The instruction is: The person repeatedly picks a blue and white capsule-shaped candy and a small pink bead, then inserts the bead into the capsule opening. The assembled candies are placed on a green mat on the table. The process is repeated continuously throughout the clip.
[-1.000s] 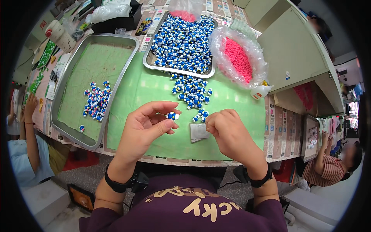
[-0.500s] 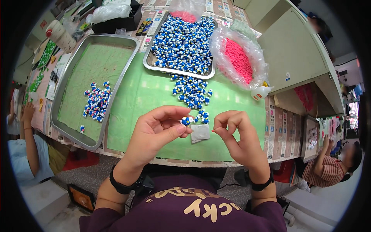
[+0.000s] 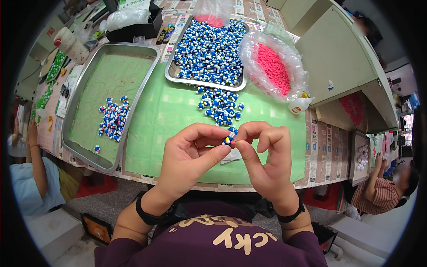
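Green mat (image 3: 169, 115): blue-white pieces (image 3: 220, 106) beyond both hands' tiny figure (image 3: 228, 140).

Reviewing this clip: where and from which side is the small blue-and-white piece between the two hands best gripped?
Probably across its sides, fingertips closing from left and right. The small blue-and-white piece is tiny and sits raised above the green mat, pinched between the left hand and right hand, which meet on it that way.

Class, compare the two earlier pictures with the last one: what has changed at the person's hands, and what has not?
The left hand and right hand have drawn together and risen off the green mat; both now pinch one small blue-and-white piece, first held by the left alone. The white slip now lies beneath. Both trays and the pink bag stayed put.
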### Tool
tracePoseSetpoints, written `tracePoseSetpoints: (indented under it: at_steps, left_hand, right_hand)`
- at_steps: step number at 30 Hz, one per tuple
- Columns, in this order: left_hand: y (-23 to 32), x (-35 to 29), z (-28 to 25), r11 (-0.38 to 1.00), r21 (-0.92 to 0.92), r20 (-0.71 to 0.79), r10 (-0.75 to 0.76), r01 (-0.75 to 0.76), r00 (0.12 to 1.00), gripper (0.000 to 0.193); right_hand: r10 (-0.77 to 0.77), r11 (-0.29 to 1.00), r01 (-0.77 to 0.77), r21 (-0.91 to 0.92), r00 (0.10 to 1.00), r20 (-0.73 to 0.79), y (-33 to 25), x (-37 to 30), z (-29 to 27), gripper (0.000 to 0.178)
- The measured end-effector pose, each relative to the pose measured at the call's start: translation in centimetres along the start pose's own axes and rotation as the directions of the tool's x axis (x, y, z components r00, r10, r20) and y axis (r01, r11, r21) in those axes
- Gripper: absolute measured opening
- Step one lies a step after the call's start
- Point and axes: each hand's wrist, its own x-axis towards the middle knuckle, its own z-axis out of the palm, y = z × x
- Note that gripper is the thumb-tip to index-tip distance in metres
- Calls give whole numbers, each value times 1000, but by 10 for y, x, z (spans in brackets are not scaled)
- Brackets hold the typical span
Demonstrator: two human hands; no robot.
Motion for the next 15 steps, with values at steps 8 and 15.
tracePoseSetpoints:
  at_steps: [8,15]
  left_hand:
    - [-3,-2,6,953,217,-13,220,-212,975,23]
    - [0,-4,6,883,345,7,337,-319,941,22]
  right_hand:
    - [22,1000,-23,-13,998,-64,-4,-4,7,30]
    - [83,995,-80,59,994,-64,-6,-4,8,31]
